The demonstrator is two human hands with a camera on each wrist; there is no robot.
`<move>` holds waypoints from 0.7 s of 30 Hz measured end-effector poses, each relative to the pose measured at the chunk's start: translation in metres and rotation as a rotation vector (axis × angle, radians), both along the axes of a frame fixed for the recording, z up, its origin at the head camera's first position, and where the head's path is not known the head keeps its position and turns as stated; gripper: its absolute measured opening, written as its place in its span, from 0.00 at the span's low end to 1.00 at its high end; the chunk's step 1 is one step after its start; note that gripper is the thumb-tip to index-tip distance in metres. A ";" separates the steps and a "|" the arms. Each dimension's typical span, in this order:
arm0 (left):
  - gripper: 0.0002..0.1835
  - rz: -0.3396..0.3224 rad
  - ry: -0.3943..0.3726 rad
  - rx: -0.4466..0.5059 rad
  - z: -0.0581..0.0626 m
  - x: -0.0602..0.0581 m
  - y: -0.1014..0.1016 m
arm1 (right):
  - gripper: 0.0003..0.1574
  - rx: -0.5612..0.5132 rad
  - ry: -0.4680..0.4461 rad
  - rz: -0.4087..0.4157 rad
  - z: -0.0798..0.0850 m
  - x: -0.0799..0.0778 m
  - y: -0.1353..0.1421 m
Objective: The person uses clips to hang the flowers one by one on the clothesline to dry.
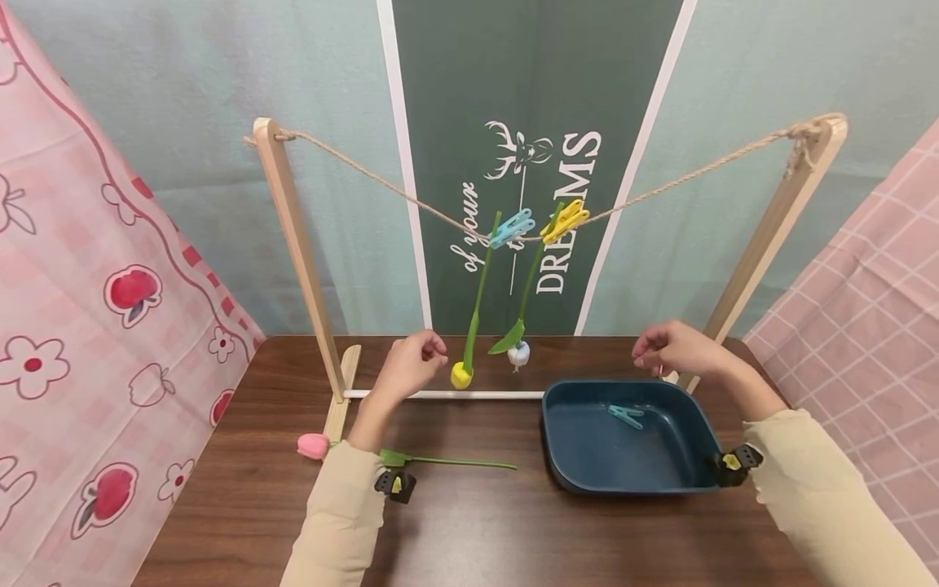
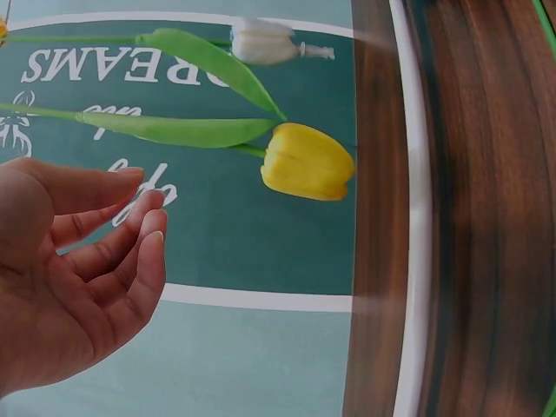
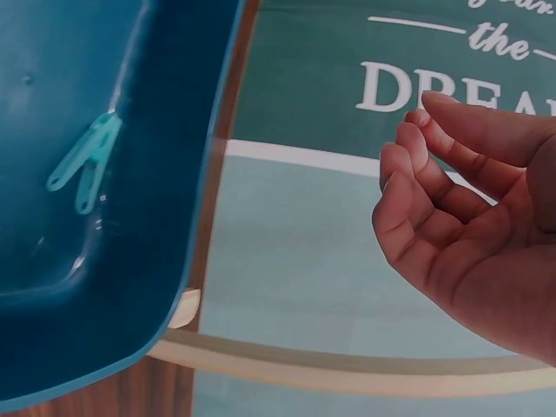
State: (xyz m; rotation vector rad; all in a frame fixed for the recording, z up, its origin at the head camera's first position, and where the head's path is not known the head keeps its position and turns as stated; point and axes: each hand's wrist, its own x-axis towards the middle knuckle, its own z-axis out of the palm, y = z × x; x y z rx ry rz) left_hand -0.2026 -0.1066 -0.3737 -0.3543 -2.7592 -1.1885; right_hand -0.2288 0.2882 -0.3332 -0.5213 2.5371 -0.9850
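Observation:
My left hand [image 1: 412, 364] hovers just left of a hanging yellow tulip [image 1: 461, 375], its fingers loosely curled around nothing. In the left wrist view, a gap separates those fingertips from the yellow bloom [image 2: 308, 162]. A light blue clothespin [image 1: 512, 229] clips the yellow tulip's stem upside down to a rope [image 1: 381, 181]. Beside it, a yellow clothespin [image 1: 566, 221] holds a white tulip [image 1: 518, 353]. Over the back right rim of a dark blue basin [image 1: 623, 461], my right hand [image 1: 678, 346] hangs with bent, bare fingers. One teal clothespin [image 3: 91, 161] lies in the basin.
A pink tulip [image 1: 313, 446] lies on the brown table [image 1: 469, 530], its stem partly behind my left forearm. Wooden posts [image 1: 301, 253] at both sides carry the sagging rope, and a white rod [image 1: 469, 395] runs low between them. Printed curtains surround the table.

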 end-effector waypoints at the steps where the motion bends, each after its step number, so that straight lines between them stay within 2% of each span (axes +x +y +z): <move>1: 0.02 0.000 -0.001 0.000 -0.001 0.000 -0.001 | 0.06 -0.002 -0.002 0.007 -0.002 0.000 0.001; 7: 0.02 0.005 -0.007 -0.007 -0.005 0.002 -0.004 | 0.04 -0.004 -0.016 0.049 -0.012 -0.001 0.006; 21: 0.03 0.012 -0.060 -0.039 -0.021 0.004 -0.014 | 0.04 0.018 -0.099 0.055 -0.036 -0.008 0.015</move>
